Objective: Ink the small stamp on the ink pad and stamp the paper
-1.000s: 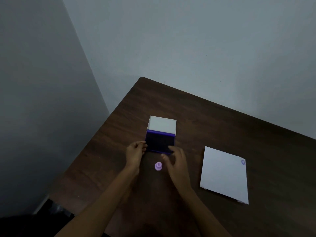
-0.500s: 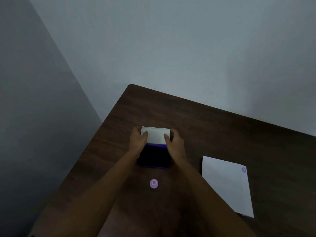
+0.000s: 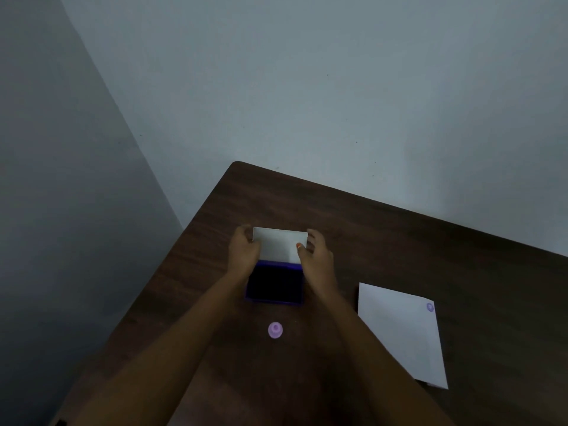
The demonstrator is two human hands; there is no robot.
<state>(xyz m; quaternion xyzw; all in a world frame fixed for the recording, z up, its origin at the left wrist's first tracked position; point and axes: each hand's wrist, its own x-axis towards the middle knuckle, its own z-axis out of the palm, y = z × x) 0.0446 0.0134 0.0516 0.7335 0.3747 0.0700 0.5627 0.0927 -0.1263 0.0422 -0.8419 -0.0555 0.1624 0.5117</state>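
The ink pad (image 3: 274,285) lies open on the dark table, its purple-rimmed dark pad facing up. Its white lid (image 3: 278,246) stands raised behind the pad. My left hand (image 3: 244,253) grips the lid's left edge and my right hand (image 3: 316,256) grips its right edge. The small pink stamp (image 3: 275,330) stands alone on the table, nearer to me than the pad, between my forearms. The white paper (image 3: 399,330) lies to the right, with one purple stamp mark (image 3: 430,307) in its far right corner.
The dark wooden table (image 3: 384,241) sits in a room corner, with grey walls close behind and to the left. The table's left edge runs diagonally beside my left forearm.
Both hands went from the pad's near corners to the lid's sides and hold it there. The view dropped, so the stamp now sits nearer to me than the pad.
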